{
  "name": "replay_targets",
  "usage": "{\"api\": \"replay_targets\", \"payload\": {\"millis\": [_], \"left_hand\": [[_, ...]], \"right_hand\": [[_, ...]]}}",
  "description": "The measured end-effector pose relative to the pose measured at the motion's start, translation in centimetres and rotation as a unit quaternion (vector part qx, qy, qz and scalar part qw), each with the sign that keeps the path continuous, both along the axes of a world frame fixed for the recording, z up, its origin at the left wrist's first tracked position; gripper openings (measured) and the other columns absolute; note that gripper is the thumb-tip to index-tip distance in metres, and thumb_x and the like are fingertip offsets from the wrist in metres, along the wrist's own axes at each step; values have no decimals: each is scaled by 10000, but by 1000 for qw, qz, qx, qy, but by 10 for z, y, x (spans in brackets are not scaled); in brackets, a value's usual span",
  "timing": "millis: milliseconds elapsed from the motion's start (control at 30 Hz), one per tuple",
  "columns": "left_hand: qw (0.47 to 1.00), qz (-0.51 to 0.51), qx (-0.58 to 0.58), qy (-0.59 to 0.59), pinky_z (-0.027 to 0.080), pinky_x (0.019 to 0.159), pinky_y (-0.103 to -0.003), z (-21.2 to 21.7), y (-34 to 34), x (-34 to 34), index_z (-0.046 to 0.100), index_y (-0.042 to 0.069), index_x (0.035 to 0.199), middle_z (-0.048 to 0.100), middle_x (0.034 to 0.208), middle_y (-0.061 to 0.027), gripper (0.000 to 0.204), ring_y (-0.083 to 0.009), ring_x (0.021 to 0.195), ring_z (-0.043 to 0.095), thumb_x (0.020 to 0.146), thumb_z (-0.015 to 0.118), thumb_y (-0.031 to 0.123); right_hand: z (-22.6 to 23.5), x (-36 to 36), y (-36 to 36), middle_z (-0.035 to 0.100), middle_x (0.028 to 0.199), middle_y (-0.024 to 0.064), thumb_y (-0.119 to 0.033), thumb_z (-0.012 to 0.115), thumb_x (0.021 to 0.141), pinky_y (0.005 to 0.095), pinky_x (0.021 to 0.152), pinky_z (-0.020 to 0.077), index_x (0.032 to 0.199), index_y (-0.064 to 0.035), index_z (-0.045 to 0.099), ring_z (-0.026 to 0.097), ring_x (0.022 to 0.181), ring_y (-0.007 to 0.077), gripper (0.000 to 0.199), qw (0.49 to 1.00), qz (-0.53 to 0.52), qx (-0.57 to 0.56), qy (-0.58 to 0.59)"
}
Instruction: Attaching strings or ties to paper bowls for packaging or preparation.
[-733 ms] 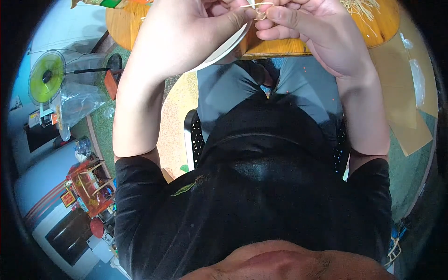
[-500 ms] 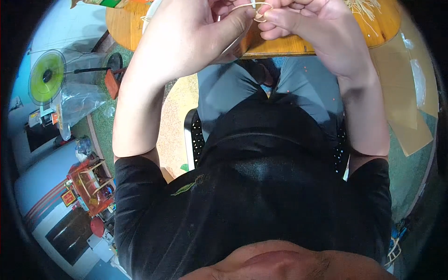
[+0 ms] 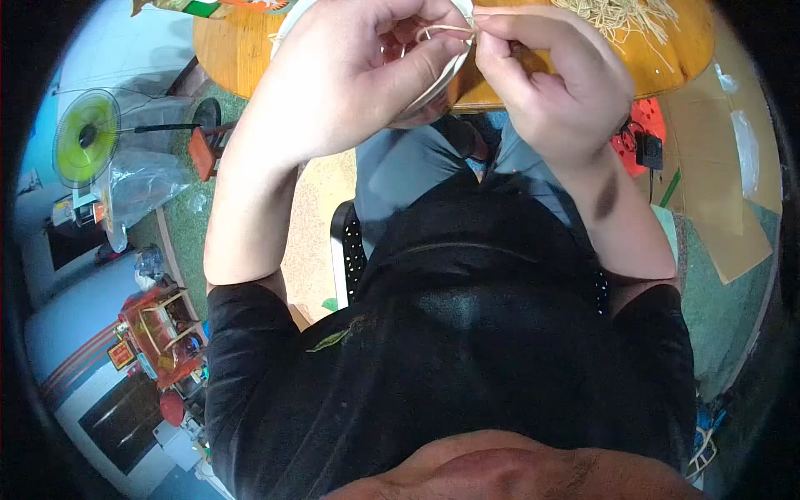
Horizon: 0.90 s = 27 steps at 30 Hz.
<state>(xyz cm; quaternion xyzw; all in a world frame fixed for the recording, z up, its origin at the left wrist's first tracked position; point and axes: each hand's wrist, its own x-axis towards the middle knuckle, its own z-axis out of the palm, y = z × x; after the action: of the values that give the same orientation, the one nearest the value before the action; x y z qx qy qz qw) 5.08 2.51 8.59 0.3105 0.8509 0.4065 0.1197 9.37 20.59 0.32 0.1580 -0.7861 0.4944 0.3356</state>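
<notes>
At the top of the head view, my left hand (image 3: 383, 75) pinches a thin beige cord (image 3: 446, 28) between its thumb and fingers. The cord bends in a small loop there. My right hand (image 3: 558, 92) has its thumb and forefinger closed on the same cord, just right of the left fingertips. Below and behind my left hand is a round container with a white rim (image 3: 291, 18); my hand and forearm hide most of it, and its contents cannot be made out.
A pile of beige cords (image 3: 625, 18) lies on the wooden table (image 3: 225, 54) at the right. Flat cardboard (image 3: 725, 200) covers part of the floor on the right, near a red item (image 3: 648, 125). A green fan (image 3: 86, 136) and clear plastic bags (image 3: 146, 179) are at the left.
My right hand has turned and shifted inward and slightly down, drawing the cord out to the right. The loop between the hands looks smaller. More of the white-rimmed container now shows.
</notes>
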Motion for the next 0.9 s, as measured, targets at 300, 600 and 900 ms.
{"api": "replay_targets", "payload": {"millis": [300,600,900], "left_hand": [[973,74,112,-189,512,717,-216,-16,-3,-8,614,-2,1234,688,948,-19,197,-61,808,616,1084,545,107],[985,-3,82,-151,526,703,-204,-14,-4,-5,645,-7,1149,686,949,-16,125,-61,820,648,1032,608,16],[902,-272,337,8,532,727,-229,-57,-11,-40,636,-4,1065,657,921,-9,71,-64,837,626,1005,607,-29]], "right_hand": [[-53,-28,5,744,1082,143,127,787,794,254,722,600,1072,6,703,742,875,197,314,958,-35,77,273],[-50,-28,4,741,1078,146,131,793,796,255,732,604,1058,11,717,744,879,200,299,955,-13,80,285],[-45,-5,-1,730,1069,157,155,720,851,261,738,610,1011,47,671,727,875,158,199,994,-10,-24,105]]}}
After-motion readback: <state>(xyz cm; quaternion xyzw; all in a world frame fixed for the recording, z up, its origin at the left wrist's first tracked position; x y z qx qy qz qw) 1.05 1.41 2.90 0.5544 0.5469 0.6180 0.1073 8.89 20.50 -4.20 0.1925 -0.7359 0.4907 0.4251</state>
